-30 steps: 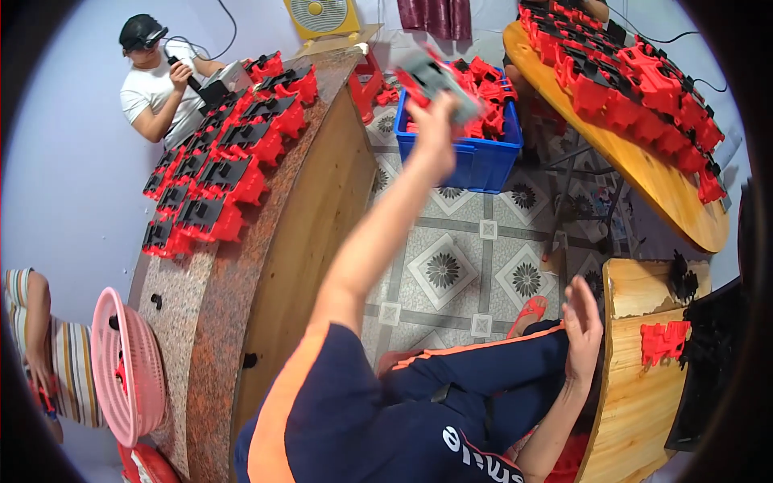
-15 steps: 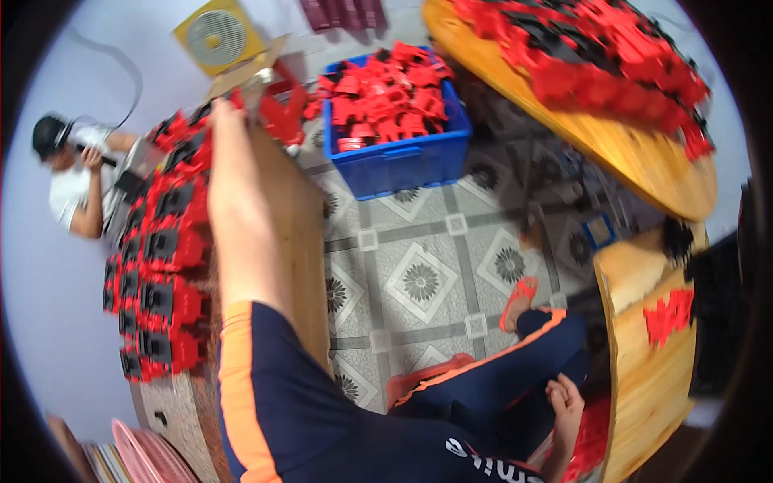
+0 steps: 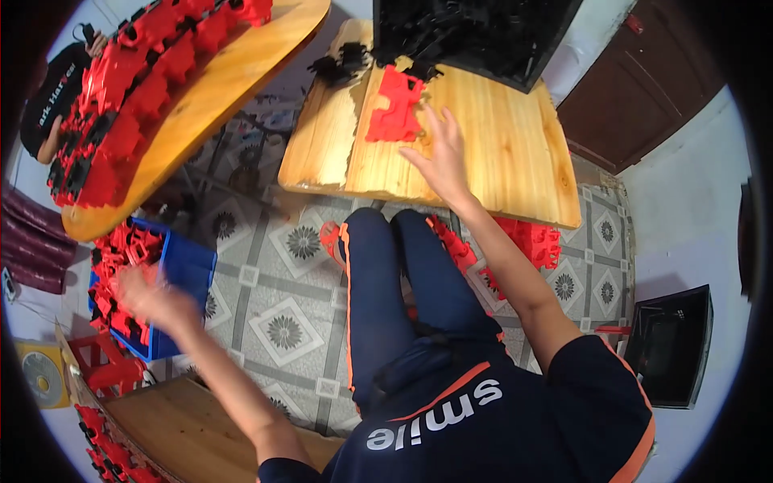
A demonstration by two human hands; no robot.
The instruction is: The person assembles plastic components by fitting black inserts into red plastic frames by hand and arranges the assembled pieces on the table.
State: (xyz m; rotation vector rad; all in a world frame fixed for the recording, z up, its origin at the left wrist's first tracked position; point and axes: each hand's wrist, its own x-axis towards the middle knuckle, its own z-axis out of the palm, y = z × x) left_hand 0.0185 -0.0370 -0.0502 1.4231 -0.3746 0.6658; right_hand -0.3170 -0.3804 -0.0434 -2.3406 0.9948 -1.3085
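Note:
My right hand hovers over the wooden table ahead, its fingers spread and holding nothing. Just beyond its fingertips lie several red plastic parts, grouped together on the boards. My left hand, smeared by motion, is over the blue crate at the left. Red and black plastic pieces fill that crate. Blur hides whether the left fingers hold anything.
Black parts lie on the wooden table beside a black tray. Another table at the far left bears piled red and black assemblies, with a person behind it. A red stool stands near the crate. More red pieces lie under the table.
The view has swung right. My left arm has left the rows of red and black assemblies and now reaches over the crate. My right hand has moved from beside my lap to the wooden table.

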